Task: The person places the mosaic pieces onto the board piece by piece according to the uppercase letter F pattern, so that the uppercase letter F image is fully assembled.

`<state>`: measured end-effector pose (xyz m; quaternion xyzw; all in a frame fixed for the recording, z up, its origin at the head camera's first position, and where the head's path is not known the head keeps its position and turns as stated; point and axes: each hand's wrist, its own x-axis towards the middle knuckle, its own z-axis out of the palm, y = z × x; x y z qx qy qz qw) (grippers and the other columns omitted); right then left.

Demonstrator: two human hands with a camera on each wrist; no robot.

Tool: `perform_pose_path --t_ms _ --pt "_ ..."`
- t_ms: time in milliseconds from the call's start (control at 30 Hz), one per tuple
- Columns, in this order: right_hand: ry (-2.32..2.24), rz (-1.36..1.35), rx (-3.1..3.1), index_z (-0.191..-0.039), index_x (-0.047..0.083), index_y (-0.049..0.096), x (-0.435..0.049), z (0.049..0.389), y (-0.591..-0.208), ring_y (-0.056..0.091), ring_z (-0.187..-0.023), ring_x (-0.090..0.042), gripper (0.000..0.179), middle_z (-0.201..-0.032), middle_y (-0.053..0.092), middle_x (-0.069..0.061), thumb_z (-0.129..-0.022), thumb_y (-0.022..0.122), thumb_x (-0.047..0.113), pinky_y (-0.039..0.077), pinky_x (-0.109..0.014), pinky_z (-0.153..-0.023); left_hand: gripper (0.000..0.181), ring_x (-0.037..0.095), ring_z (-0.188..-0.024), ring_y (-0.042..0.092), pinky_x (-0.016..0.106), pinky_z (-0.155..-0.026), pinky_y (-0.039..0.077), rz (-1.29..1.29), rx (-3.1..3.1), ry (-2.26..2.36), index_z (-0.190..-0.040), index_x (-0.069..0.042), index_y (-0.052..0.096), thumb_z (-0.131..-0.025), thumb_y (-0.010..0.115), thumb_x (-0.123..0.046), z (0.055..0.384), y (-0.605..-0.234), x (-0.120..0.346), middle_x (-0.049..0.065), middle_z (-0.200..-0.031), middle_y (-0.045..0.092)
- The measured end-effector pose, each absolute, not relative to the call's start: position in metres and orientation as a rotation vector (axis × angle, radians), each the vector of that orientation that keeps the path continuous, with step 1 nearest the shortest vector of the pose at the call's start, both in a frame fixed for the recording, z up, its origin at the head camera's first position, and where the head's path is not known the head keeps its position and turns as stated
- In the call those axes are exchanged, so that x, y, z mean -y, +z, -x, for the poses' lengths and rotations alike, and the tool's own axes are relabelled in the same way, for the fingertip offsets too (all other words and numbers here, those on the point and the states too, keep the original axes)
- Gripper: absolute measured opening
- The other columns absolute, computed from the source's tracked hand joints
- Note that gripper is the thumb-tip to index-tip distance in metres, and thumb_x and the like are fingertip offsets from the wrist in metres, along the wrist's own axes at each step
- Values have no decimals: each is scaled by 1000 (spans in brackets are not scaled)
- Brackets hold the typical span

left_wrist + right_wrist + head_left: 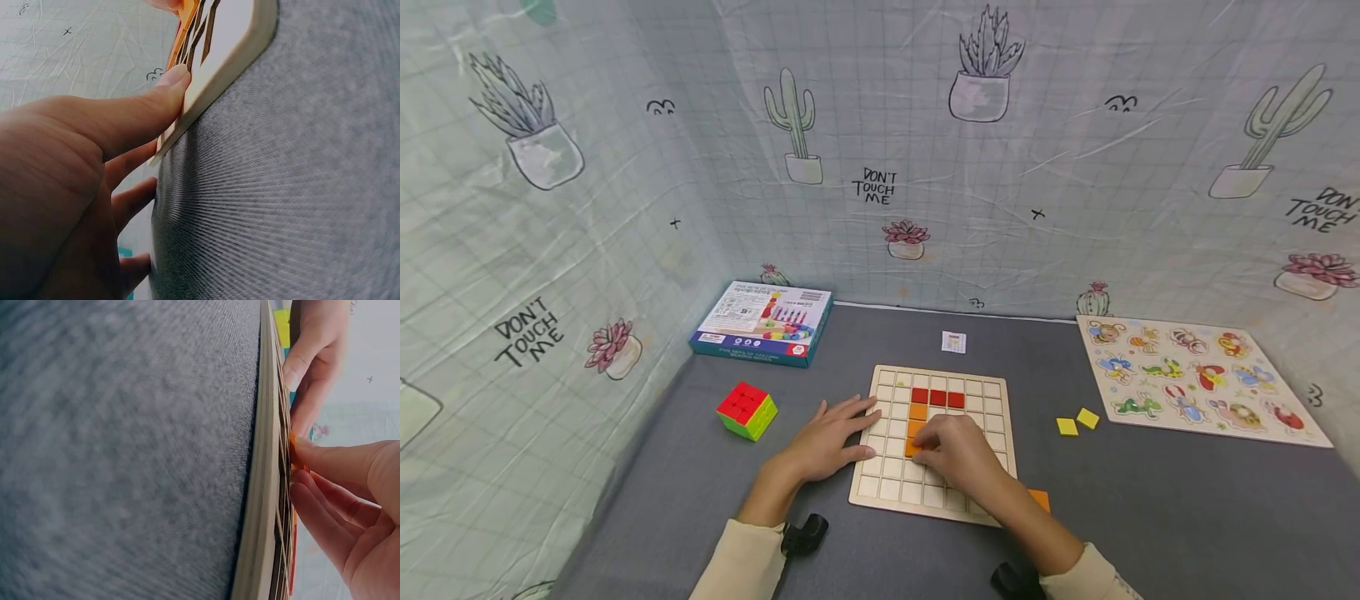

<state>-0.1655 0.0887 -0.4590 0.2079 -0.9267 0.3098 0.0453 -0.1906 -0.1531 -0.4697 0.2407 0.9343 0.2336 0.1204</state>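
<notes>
Two hands at a wooden grid board (871,487) on the grey worktop (895,554).
The right hand (961,452) pinches an orange tile (912,449) between thumb and fingers at the lower end of an orange column (918,412), beneath a row of three red tiles (937,397); the left hand (830,442), its fingers extended and spread, touches the board's left edge.

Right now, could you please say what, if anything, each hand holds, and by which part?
The right hand pinches an orange tile, apparently by its edges; the left hand rests on the edge of the board.
</notes>
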Motion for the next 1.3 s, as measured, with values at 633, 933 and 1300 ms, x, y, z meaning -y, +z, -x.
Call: perform_pose_path --t_ms 633,933,1300 --pt "879 -646 2794 -83 9 83 -88 163 -461 73 -77 -13 11 -83 79 0 -74 89 6 59 -23 -68 62 34 -158 26 72 -125 7 -699 -2724 700 -153 -16 49 -97 68 -36 190 -469 153 6 -167 36" --pt "930 -627 2816 -84 9 83 -90 164 -460 75 -81 -14 11 -84 80 1 -75 88 6 60 -25 -73 63 34 -158 26 71 -125 7 -696 -2724 703 -153 -17 48 -97 68 -37 190 -469 153 6 -167 36" --pt "944 -653 2856 -88 10 83 -95 166 -460 74 -86 -14 12 -88 80 2 -77 86 6 60 -28 -77 62 35 -158 26 72 -125 7 -692 -2717 718 -153 -15 49 -97 68 -35 189 -466 152 6 -167 36"
